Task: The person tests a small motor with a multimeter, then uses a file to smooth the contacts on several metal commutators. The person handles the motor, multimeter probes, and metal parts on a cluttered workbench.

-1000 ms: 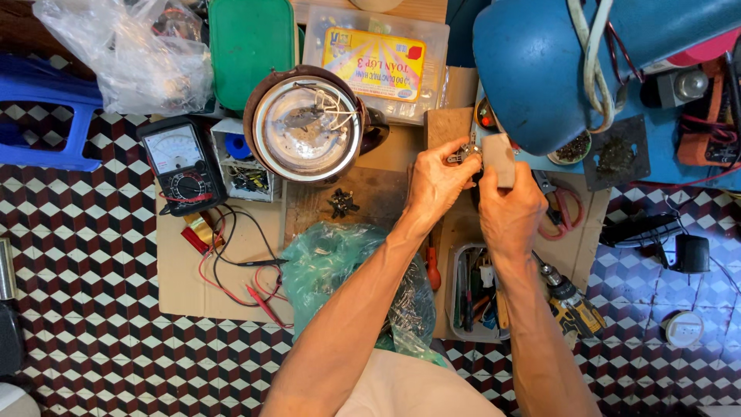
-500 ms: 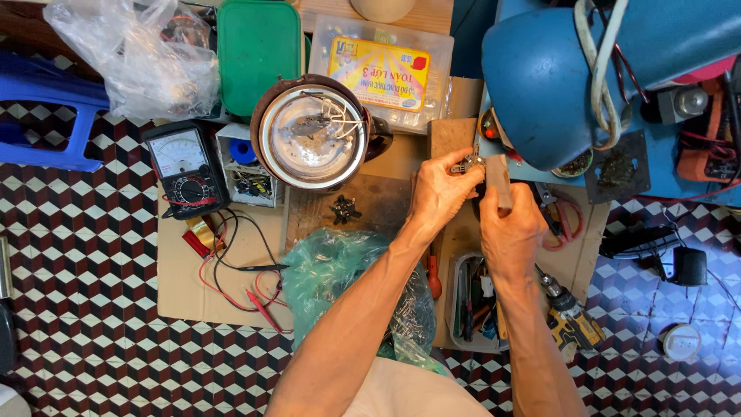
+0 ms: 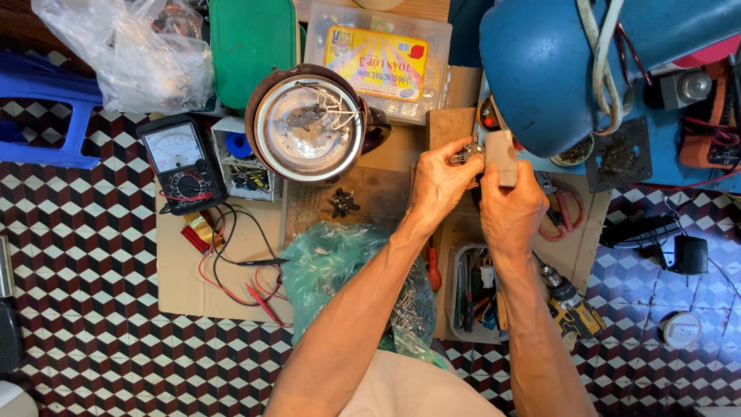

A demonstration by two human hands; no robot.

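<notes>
Pinching a small metal part (image 3: 465, 152), the left hand (image 3: 441, 185) should stay steady while the right hand (image 3: 505, 208), closed around a tan block (image 3: 500, 157), presses against it. Keeping both above the cardboard sheet (image 3: 231, 247), clear of the round metal appliance base (image 3: 309, 127) just left, seems wise.

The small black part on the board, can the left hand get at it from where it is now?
Probably yes: the small black part lies uncovered beside the left hand, though its fingers already pinch a small metal piece.

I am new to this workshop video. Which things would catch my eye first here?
At the centre, the left hand and right hand together hold a small metal part and a grey block. Left of them lies a round metal appliance base with loose wires; a large blue housing fills the upper right.
</notes>
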